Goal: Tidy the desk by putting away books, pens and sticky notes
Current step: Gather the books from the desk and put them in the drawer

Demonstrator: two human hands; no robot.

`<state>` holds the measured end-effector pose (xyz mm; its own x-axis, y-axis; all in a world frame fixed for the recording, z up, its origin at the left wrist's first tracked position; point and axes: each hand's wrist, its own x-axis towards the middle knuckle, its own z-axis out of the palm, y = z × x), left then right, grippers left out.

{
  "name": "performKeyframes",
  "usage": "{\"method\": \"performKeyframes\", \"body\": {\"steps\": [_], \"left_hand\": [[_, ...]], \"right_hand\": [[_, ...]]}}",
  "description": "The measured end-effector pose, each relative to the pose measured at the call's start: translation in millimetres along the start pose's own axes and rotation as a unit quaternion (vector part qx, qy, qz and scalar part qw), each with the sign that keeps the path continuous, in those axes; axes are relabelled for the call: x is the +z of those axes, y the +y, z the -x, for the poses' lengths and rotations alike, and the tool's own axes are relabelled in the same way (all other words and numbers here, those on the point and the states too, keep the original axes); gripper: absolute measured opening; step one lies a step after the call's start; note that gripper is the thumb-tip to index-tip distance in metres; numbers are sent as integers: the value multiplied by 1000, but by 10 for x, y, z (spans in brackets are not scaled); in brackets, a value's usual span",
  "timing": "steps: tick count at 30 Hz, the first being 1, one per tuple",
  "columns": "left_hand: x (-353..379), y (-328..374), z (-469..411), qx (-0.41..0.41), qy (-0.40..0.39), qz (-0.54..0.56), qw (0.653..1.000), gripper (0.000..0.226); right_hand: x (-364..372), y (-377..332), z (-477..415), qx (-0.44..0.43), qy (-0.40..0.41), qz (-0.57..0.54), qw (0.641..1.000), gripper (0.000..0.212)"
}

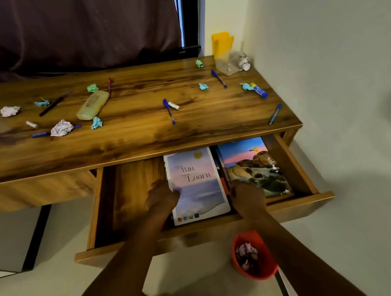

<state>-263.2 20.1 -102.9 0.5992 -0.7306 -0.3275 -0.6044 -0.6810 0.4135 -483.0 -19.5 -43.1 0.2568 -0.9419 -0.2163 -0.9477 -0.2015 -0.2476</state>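
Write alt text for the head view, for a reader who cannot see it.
A pale book lies in an open drawer beside a landscape-cover book; the left hand grips its left edge, the right hand is at its right edge. Pens and crumpled notes litter the desk above; a red bin stands on the floor.

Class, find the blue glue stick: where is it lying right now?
In the head view the glue stick lies near the right edge of the desk, against a crumpled teal paper, nearer than the clear holder.
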Motion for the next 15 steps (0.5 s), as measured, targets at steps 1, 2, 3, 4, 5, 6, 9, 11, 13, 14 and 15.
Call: {"method": "performKeyframes", "body": {"steps": [1, 2, 3, 4, 5, 6, 9, 11, 13, 14, 15], "left_hand": [[18, 0, -107, 8, -7, 45, 999, 57], [45, -2, -235, 15, -18, 104, 994, 60], [65, 3, -343, 6, -27, 171, 985, 61], [121, -9, -454, -14, -29, 231, 973, 59], [173, 8, -508, -32, -22, 266, 963, 55], [255, 34, -539, -38, -10, 282, 959, 49], [430, 137, -413, -10, 28, 226, 974, 43], [524, 158, -366, 13, 24, 180, 983, 43], [545, 182, -356, 12, 15, 134, 991, 41], [552, 202, -373, 7, 10, 127, 992, 41], [546, 230, -376, 0, 6, 131, 991, 43]], "right_hand": [[-10, 91, 18, 2, 13, 21, 1000, 22], [-20, 186, 34, 7, 29, 30, 999, 23], [-16, 267, 50, 13, 49, 30, 998, 25], [1, 326, 71, 22, 68, 22, 997, 27], [12, 356, 90, 27, 86, 13, 996, 30], [24, 367, 94, 23, 92, 14, 995, 31], [17, 345, 74, 6, 74, 33, 997, 36], [-4, 343, 62, 8, 66, 33, 997, 39], [9, 355, 70, 7, 76, 33, 997, 41], [15, 358, 77, 6, 80, 34, 996, 42], [11, 357, 80, 6, 80, 35, 996, 43]]}}
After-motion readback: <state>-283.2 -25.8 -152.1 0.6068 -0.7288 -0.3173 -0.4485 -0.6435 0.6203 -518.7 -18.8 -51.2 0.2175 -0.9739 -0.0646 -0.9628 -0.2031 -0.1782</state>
